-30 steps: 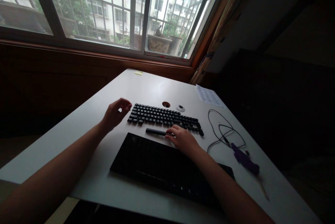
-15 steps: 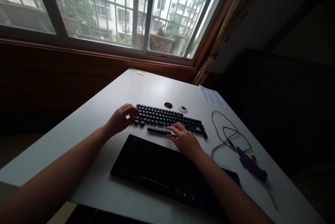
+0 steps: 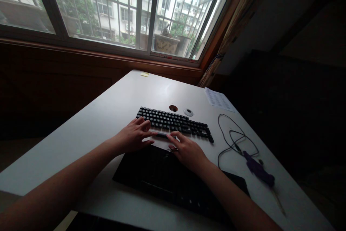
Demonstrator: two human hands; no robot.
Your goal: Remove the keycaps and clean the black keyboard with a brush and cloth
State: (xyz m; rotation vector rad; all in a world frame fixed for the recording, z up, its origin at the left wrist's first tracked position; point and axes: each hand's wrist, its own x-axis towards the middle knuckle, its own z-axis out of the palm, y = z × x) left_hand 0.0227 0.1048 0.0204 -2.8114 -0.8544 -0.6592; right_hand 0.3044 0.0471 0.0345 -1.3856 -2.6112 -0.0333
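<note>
Rows of loose-looking black keycaps (image 3: 169, 118) lie in a keyboard layout on the white table. Just below them is a long black spacebar keycap (image 3: 162, 135), with a hand at each end. My left hand (image 3: 133, 134) has its index finger stretched to the bar's left end; the thumb is apart and the other fingers are curled. At the bar's right end rests the index finger of my right hand (image 3: 186, 148). That hand also holds a small metal tool (image 3: 173, 150), its kind unclear, pointing left. Nearer me lies a dark flat panel (image 3: 151, 173), partly covered by my right forearm.
A looped black cable (image 3: 231, 119) and a purple object with a thin rod (image 3: 259, 173) lie on the right. Beyond the keycaps are a round table hole (image 3: 173, 108) and its ring cover (image 3: 188, 112). A printed sheet (image 3: 218, 99) lies at the far right edge.
My left hand has moved right and nearer, from the left end of the keycap rows to the spacebar. My right hand has shifted slightly down, and the metal tool now sits lower.
</note>
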